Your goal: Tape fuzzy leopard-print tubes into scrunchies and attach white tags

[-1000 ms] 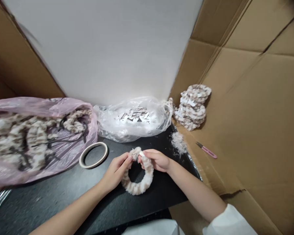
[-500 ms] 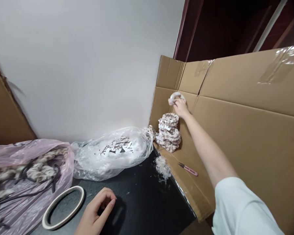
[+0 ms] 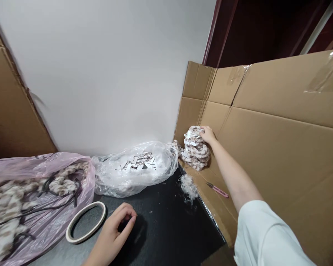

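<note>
At the corner of the cardboard, my right hand (image 3: pixel 208 135) is closed on the edge of a fluffy fabric ring (image 3: pixel 195 129) at the top of a stack. Below it, several more brown-and-white fluffy rings (image 3: pixel 198 153) are piled up, with white tags poking out on the left side. Part of the right hand's grip is hidden behind the fabric. My left hand (image 3: pixel 118 227) hovers over the dark table, its fingers curled in toward the thumb; nothing shows in it. Left of that hand lies a roll of narrow tape (image 3: pixel 69 234).
Pink-handled thread snips (image 3: pixel 218 190) rest on the cardboard (image 3: pixel 288 159). Beside its edge sits a tuft of white thread scraps (image 3: pixel 188 187). A clear bag (image 3: pixel 111 184) holds paper tags. The pink bag (image 3: pixel 86 197) contains fluffy fabric and dark cords. A grey wall (image 3: pixel 108 74) stands behind.
My right hand has lowered the fluffy ring from above the stack onto its top. The left hand keeps its curled pose, and the whole view has shifted slightly.
</note>
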`<control>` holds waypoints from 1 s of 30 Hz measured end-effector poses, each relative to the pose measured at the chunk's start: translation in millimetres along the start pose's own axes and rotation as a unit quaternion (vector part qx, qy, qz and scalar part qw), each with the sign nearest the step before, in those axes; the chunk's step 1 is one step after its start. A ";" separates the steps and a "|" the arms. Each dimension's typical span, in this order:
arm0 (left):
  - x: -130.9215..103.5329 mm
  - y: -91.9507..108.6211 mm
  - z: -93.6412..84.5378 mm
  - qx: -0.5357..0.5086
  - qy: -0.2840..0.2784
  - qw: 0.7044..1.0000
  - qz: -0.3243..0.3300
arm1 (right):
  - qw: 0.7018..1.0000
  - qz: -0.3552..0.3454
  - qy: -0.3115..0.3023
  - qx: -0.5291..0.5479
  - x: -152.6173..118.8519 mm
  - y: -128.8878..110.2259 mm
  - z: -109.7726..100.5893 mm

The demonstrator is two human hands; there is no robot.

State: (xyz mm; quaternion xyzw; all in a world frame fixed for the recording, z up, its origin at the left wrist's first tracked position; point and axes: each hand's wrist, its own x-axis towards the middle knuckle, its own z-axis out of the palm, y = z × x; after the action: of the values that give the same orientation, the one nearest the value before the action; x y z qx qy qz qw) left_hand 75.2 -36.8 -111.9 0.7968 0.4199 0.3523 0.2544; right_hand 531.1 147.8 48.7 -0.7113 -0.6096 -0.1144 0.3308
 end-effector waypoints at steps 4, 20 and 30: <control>1.0 -17.5 -36.9 0.199 0.032 0.978 -0.044 | 0.998 -0.043 0.042 0.033 -26.4 -21.8 -11.0; -17.4 -30.7 -111.1 0.320 -0.012 0.939 -0.124 | 0.867 -0.291 -0.247 0.321 -285.3 -175.1 53.7; 34.5 -90.7 -157.2 0.339 0.082 0.852 -0.390 | 0.866 -0.266 -0.249 0.343 -300.3 -165.6 92.3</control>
State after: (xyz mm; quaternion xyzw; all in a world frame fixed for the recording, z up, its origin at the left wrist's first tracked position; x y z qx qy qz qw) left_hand -77.4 56.7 -65.7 0.5723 0.8091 0.1239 0.0496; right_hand 283.5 -27.3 -136.1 -0.3689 -0.8383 0.1996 0.3483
